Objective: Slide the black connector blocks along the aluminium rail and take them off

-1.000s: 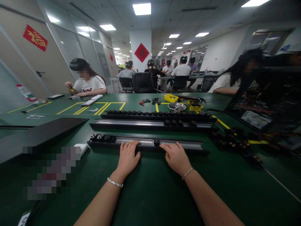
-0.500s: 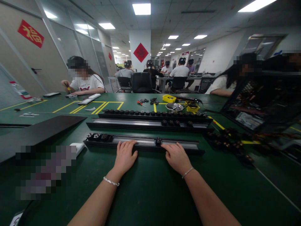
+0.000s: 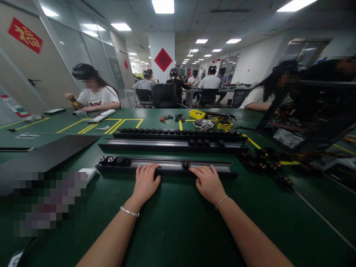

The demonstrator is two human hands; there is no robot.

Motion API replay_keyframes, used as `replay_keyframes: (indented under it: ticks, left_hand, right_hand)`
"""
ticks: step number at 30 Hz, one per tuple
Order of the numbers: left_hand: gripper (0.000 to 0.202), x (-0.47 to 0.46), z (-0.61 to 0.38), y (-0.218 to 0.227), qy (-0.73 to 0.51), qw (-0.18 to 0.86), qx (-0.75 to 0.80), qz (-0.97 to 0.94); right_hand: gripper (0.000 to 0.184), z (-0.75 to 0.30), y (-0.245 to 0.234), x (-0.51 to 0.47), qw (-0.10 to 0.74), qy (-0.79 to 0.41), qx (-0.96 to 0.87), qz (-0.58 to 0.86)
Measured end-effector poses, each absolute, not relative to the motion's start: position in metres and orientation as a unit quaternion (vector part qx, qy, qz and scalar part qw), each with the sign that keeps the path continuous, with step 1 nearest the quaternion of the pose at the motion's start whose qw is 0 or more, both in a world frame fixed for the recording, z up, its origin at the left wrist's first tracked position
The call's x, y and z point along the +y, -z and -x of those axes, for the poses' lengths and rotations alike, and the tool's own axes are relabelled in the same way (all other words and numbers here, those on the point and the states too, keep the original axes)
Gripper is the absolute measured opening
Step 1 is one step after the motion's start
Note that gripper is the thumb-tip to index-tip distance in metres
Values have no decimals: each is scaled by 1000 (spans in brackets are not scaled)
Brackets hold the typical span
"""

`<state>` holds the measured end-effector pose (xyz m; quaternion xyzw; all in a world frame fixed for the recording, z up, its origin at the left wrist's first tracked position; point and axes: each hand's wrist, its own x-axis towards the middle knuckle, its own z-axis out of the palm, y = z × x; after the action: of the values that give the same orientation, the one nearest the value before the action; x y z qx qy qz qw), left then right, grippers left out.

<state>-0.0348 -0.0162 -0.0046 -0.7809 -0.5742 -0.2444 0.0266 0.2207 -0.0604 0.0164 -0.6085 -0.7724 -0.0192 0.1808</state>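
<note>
Black rail [image 3: 167, 167], seen from my head camera, lies crosswise on the green table [image 3: 178, 222], nearest me. My left hand [image 3: 145, 182] and right hand [image 3: 208, 182] rest flat and open on its near edge, clasping nothing. Uneven pressure could, I judge, skid it into the second rail [image 3: 155, 145] behind.

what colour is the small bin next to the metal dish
Yellow. The bin shows best in the head view.

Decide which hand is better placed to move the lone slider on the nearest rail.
Probably the right hand: its fingers lie beside the slider; the left hand rests farther along the rail.
</note>
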Motion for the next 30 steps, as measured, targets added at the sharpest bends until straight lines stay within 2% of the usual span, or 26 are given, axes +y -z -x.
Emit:
replay_keyframes:
  ticks: [30]
  left_hand:
    - [37, -18, 35, 3, 241, 23, -572, 784]
  right_hand:
    - [45, -235, -10, -61, 194, 50, -761, 617]
